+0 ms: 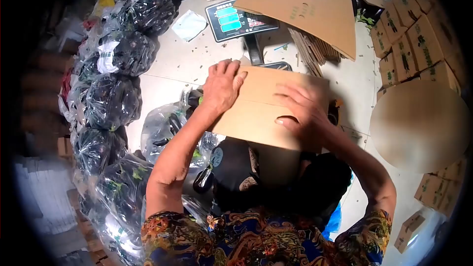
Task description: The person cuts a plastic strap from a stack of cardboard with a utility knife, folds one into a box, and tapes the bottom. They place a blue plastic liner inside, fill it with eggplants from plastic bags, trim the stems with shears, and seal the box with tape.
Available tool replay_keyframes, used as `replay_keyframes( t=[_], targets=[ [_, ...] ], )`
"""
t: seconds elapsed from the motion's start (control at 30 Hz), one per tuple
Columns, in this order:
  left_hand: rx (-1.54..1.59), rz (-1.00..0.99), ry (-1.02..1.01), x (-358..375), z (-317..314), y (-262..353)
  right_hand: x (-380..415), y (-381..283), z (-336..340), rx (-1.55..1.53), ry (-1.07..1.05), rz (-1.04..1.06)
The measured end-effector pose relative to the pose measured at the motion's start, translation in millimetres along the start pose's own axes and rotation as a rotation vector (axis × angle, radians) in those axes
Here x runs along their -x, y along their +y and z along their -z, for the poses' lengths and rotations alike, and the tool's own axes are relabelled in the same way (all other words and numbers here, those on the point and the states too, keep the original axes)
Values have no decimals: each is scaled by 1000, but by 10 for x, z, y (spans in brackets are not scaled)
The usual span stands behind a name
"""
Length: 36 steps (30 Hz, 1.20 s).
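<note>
A brown cardboard box with its top flaps closed stands in front of my knees. My left hand rests on its top at the far left corner, fingers apart and bent over the far edge. Over the right part of the top is my right hand, slightly blurred, its fingers spread and its thumb apart. The box hides what lies beneath it. Just beyond stands a digital scale display on a dark post.
Clear bags of dark eggplants line the left side. A large cardboard sheet lies over stacked flat cardboard ahead. Printed boxes are piled at right. Scraps litter the pale floor.
</note>
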State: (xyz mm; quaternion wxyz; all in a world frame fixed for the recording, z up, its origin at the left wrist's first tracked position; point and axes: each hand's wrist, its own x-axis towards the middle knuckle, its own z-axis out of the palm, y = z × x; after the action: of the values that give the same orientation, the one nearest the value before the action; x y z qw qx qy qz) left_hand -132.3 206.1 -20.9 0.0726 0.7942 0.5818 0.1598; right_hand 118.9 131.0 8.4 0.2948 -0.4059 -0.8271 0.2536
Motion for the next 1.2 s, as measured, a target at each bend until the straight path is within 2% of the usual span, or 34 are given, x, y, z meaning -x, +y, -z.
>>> replay_keyframes(
  t=[0.07,0.2,0.33,0.7,0.97,1.07,1.2],
  targets=[
    [-35,18,-18,-9,12,71,14,-170,51,-363,-55,-68],
    [-2,20,-3,1,62,117,308,-459,336,-548,-89,-146],
    [-1,20,57,2,-23,81,615,-629,590,-490,-33,-203],
    [28,22,44,39,-14,87,890,-855,962,-350,30,-314],
    [12,3,47,38,-23,73,888,-924,1024,-320,45,-331],
    [-47,-55,116,6,-83,60,840,-941,1003,-307,55,-310],
    [16,-1,52,66,-28,112,815,-907,982,-313,40,-303]
  ],
)
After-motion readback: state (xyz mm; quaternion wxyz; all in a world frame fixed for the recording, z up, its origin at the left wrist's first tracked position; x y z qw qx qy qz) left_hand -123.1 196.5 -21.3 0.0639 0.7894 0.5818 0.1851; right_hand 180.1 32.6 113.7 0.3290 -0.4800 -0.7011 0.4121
